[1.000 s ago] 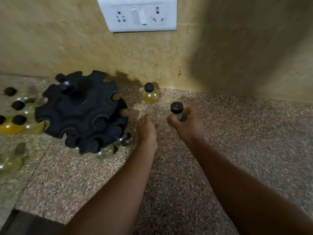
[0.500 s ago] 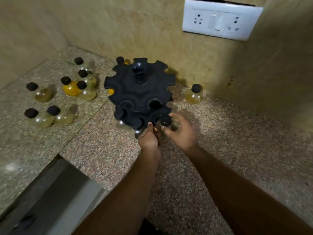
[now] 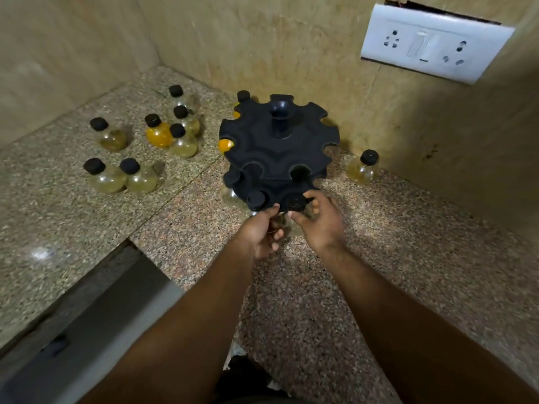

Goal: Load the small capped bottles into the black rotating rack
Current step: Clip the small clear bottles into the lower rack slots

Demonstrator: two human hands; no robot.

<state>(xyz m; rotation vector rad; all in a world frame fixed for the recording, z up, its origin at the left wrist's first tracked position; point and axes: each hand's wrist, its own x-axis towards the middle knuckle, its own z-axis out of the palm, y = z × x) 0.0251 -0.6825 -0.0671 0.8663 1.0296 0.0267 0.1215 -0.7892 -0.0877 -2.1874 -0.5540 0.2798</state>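
speckled granite worktop (image 3: 408,258), polished, two slabs meeting at a seam, set in a corner of beige stone-look walls (image 3: 262,39). one white plastic socket plate (image 3: 434,43) on the right wall, two sockets and one rocker switch. one black rotating rack (image 3: 277,147), matte plastic, two round tiers with scalloped notches around the rims and a central tube post, stands near the back wall. small capped bottles, round-bellied clear glass with black screw caps: seven loose in a group on the left of the worktop (image 3: 163,135), six pale yellowish and one bright orange (image 3: 159,135); one more loose bottle (image 3: 363,167) right of the rack by the wall. in the rack, two caps (image 3: 256,198) sit in front lower notches, one cap shows at the back left, an orange belly shows at the left rim; exact total in the rack cannot be told. right hand (image 3: 319,223) closed around a bottle (image 3: 296,202), pressing it into a front lower notch, cap level with the tier. left hand (image 3: 259,231) narrow, fingers curled, thumb tip touching the lower tier edge just beside that bottle; whether it grips anything cannot be told.
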